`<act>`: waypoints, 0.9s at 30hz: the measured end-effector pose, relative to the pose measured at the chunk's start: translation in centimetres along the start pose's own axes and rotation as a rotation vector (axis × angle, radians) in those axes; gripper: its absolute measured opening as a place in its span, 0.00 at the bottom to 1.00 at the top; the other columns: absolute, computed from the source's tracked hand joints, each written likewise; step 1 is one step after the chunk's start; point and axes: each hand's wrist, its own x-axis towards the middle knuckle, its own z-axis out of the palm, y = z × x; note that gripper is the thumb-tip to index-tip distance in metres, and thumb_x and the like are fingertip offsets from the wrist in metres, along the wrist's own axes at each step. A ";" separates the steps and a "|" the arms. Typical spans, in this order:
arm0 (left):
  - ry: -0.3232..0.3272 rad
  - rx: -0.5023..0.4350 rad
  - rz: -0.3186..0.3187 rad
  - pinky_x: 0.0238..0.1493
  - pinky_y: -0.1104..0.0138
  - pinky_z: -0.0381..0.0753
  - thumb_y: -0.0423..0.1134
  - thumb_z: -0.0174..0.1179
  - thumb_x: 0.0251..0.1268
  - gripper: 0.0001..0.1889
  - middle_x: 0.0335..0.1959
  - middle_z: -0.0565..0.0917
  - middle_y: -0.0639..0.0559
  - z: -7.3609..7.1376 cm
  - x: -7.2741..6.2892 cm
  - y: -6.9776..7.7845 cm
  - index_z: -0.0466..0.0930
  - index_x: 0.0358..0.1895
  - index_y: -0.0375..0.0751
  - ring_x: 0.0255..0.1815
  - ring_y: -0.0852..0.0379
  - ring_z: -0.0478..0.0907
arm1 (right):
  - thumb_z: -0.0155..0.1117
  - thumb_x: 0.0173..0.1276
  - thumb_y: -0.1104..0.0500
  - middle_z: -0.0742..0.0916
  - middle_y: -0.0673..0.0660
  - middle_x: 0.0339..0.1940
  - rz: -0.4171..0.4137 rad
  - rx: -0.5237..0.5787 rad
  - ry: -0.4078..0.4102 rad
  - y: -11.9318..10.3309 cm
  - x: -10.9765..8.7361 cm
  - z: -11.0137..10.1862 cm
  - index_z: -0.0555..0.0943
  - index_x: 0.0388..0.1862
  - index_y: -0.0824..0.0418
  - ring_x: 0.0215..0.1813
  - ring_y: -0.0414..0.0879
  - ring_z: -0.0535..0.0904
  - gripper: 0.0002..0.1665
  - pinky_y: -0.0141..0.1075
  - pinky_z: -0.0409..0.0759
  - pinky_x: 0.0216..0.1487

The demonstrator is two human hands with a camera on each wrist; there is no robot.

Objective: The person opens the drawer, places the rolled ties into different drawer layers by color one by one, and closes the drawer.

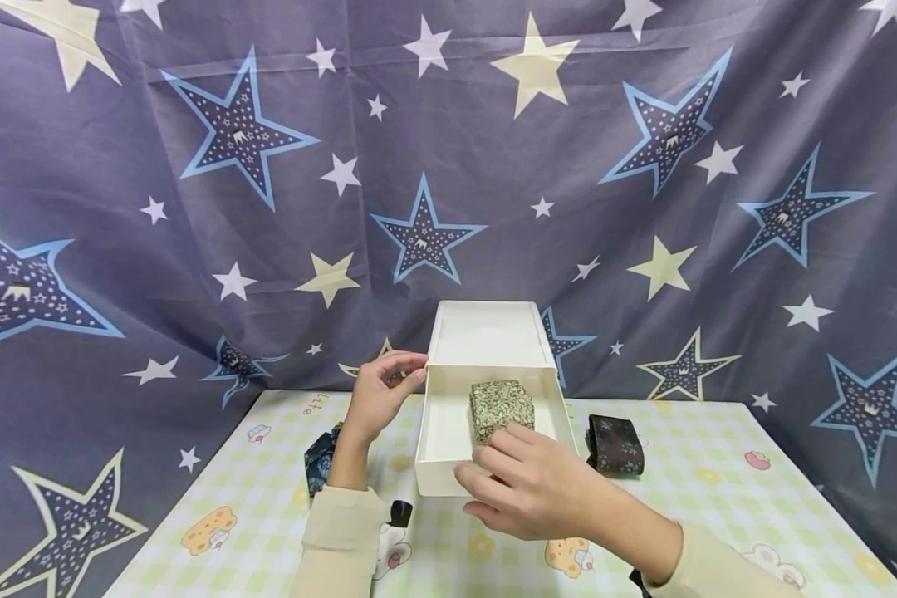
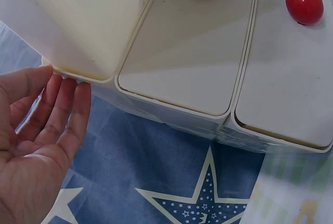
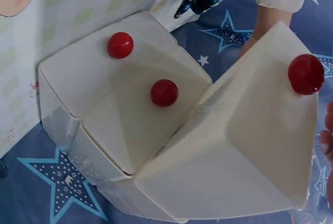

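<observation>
A white drawer cabinet [image 1: 493, 332] stands on the table with its top drawer [image 1: 443, 415] pulled out. Inside the drawer lies a green floral-patterned, block-shaped cloth roll [image 1: 502, 407]. My left hand [image 1: 384, 394] touches the cabinet's left front edge with its fingertips; the left wrist view shows the fingers fairly straight at that rim. Over the drawer's front wall is my right hand [image 1: 526, 482], loosely bent, its fingers overlapping the lower part of the roll. A round red knob [image 3: 306, 74] sits on the drawer front, with no fingers on it in the right wrist view.
Left of the cabinet lies a dark blue patterned cloth roll [image 1: 319, 463]; a dark floral roll [image 1: 616, 446] lies to its right. Two closed drawers with red knobs [image 3: 164, 93] sit below the open one. A starry curtain [image 1: 419, 124] hangs behind the checked table [image 1: 688, 515].
</observation>
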 end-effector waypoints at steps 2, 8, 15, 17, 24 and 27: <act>0.000 0.001 0.001 0.39 0.71 0.79 0.33 0.71 0.65 0.12 0.49 0.86 0.40 0.0 0.0 0.0 0.88 0.51 0.35 0.47 0.57 0.83 | 0.58 0.74 0.48 0.81 0.50 0.33 -0.025 -0.009 0.009 -0.1 -0.2 0.0 0.82 0.46 0.59 0.34 0.45 0.75 0.16 0.34 0.74 0.36; -0.007 0.007 0.004 0.39 0.70 0.79 0.33 0.71 0.65 0.13 0.49 0.86 0.41 -0.1 0.0 -0.2 0.88 0.51 0.36 0.48 0.55 0.83 | 0.56 0.73 0.52 0.81 0.50 0.33 -0.057 -0.031 0.019 -0.7 -1.0 0.0 0.83 0.43 0.59 0.33 0.44 0.75 0.13 0.34 0.74 0.36; 0.002 0.011 -0.002 0.39 0.71 0.79 0.33 0.71 0.65 0.12 0.48 0.86 0.42 0.0 0.0 -0.1 0.88 0.50 0.36 0.47 0.56 0.83 | 0.53 0.72 0.56 0.84 0.52 0.37 -0.025 -0.010 0.010 -1.3 -1.9 0.1 0.84 0.45 0.60 0.36 0.46 0.77 0.14 0.35 0.77 0.39; 0.003 0.013 -0.007 0.39 0.71 0.78 0.32 0.71 0.65 0.12 0.49 0.86 0.40 0.0 0.0 0.0 0.88 0.51 0.35 0.47 0.58 0.82 | 0.52 0.72 0.57 0.84 0.53 0.38 -0.016 -0.004 0.012 -1.5 -2.1 0.1 0.84 0.45 0.60 0.37 0.46 0.77 0.14 0.35 0.77 0.40; -0.003 0.039 -0.036 0.41 0.71 0.79 0.28 0.68 0.66 0.13 0.52 0.84 0.37 0.1 -0.1 0.0 0.86 0.53 0.31 0.48 0.58 0.82 | 0.47 0.79 0.64 0.85 0.53 0.38 -0.052 -0.045 0.022 -1.6 -1.9 -0.1 0.85 0.41 0.59 0.39 0.45 0.80 0.17 0.32 0.76 0.37; 0.001 0.045 -0.048 0.42 0.71 0.79 0.30 0.69 0.66 0.13 0.52 0.85 0.41 0.0 -0.1 -0.1 0.87 0.52 0.34 0.49 0.57 0.82 | 0.47 0.81 0.67 0.85 0.53 0.39 -0.067 -0.054 0.015 -1.5 -1.7 -0.4 0.85 0.40 0.59 0.40 0.45 0.80 0.18 0.31 0.76 0.38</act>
